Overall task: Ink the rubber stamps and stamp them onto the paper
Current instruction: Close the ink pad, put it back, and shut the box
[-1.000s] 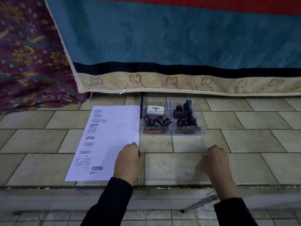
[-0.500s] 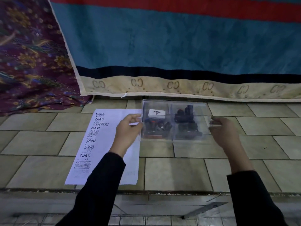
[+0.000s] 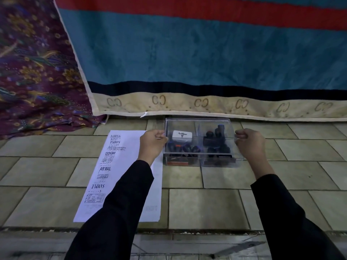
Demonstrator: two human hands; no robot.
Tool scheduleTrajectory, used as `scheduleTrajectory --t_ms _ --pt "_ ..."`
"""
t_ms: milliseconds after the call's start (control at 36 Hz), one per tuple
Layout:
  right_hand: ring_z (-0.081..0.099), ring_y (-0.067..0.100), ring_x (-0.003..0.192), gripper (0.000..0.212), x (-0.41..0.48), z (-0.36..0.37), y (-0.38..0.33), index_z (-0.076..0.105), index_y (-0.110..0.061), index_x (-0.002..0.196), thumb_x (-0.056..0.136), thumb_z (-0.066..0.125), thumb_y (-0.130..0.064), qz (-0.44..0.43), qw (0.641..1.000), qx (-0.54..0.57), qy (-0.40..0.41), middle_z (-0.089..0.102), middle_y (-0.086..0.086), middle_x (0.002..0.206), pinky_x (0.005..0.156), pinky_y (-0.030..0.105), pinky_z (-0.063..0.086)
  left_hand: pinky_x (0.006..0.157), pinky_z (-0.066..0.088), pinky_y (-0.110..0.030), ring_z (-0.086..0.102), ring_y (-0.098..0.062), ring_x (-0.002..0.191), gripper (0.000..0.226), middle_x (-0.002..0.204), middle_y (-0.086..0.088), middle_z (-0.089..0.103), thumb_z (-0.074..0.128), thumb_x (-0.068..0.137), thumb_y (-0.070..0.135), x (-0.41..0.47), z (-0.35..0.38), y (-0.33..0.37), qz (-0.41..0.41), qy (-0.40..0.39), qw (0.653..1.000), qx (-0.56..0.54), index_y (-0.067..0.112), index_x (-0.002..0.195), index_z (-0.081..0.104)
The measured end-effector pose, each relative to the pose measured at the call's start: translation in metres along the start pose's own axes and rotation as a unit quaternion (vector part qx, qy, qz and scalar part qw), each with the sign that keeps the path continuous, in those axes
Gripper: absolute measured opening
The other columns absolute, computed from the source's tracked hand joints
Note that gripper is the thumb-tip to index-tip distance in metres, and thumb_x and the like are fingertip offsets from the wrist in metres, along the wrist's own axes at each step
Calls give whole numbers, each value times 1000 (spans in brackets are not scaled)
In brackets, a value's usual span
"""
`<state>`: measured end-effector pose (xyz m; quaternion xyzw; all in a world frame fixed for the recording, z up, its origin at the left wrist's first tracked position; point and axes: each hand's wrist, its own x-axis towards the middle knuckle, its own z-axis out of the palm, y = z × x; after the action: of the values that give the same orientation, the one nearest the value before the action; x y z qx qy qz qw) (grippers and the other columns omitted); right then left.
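A clear plastic box (image 3: 202,163) stands on the tiled floor with several dark rubber stamps (image 3: 216,145) and a white Artline ink pad (image 3: 182,136) inside. A clear lid (image 3: 199,121) lies over the box. My left hand (image 3: 152,142) grips the lid's left edge and my right hand (image 3: 248,142) grips its right edge. To the left lies a white paper (image 3: 127,147) with a column of stamped words such as SAMPLE, AIR MAIL and AMENDED; my left forearm covers part of it.
A blue, red and cream cloth (image 3: 206,53) hangs right behind the box. A purple patterned fabric (image 3: 33,72) is heaped at the far left. A step edge (image 3: 187,230) runs across the floor near me.
Both hands lifted the clear lid from the floor in front of the box, carried it away from me and set it over the box. The camera tilted up slightly.
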<state>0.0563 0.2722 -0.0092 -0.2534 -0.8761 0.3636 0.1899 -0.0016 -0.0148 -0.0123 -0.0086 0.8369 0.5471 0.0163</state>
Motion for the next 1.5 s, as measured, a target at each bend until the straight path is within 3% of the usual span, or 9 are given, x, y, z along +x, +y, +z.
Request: scheduleTrajectory --t_ms 306,417,500,611,750,917,1000,1361,1500 --pt "65 29 88 26 -7 1 6 69 -1 96 79 53 9 -28 999 -4 35 71 15 93 62 21 41 69 46 -9 65 -8 77 26 97 -5 72 72 83 10 -7 1 -4 20 -2 1000 -12 10 109 71" --pt "63 24 78 22 -8 1 9 70 0 92 78 55 9 -28 999 3 39 71 16 89 54 -2 37 72 45 -12 67 -15 87 29 96 -2 71 74 82 12 -8 3 -2 21 4 1000 -6 9 111 70" --pt "60 21 73 20 -8 1 9 70 0 90 77 56 8 -28 999 5 37 71 15 86 54 -6 35 65 42 -3 64 -11 82 27 92 1 70 75 81 13 -8 3 -2 28 12 1000 5 11 108 71" --pt "61 23 75 23 -7 3 11 70 0 89 78 52 9 -29 999 4 42 71 16 87 55 -2 36 62 41 -1 62 -2 76 24 88 5 69 74 82 12 -11 6 -4 48 32 998 19 12 106 72" --pt "66 30 84 25 -7 6 14 69 -1 92 79 51 10 -19 999 13 45 71 16 89 56 0 38 84 52 -23 68 -12 91 26 100 -3 74 73 83 11 -15 10 -6 71 46 996 31 8 109 73" --pt "65 30 89 30 -10 8 13 68 -1 97 81 47 12 -19 999 20 47 70 16 97 67 11 44 84 55 -29 69 -13 89 21 99 -1 74 65 91 15 -27 17 -10 110 76 990 55 11 111 72" --pt "64 30 93 35 -14 9 10 68 -1 99 80 43 15 -17 998 29 53 69 16 101 80 29 47 79 53 -23 67 -11 85 22 97 0 74 61 94 16 -32 21 -12 119 96 987 56 12 113 71" --pt "63 30 94 26 -18 8 11 61 0 107 86 48 8 -19 998 30 44 68 17 102 79 33 49 72 48 -19 65 -12 80 22 92 0 72 62 94 16 -30 25 -16 107 108 987 60 13 113 70" --pt "62 29 87 23 -7 8 13 67 0 108 88 56 -5 93 993 66 -1 68 15 93 77 28 44 67 44 -4 59 4 85 21 102 7 66 66 91 19 -23 23 -18 26 70 996 -54 18 112 65"
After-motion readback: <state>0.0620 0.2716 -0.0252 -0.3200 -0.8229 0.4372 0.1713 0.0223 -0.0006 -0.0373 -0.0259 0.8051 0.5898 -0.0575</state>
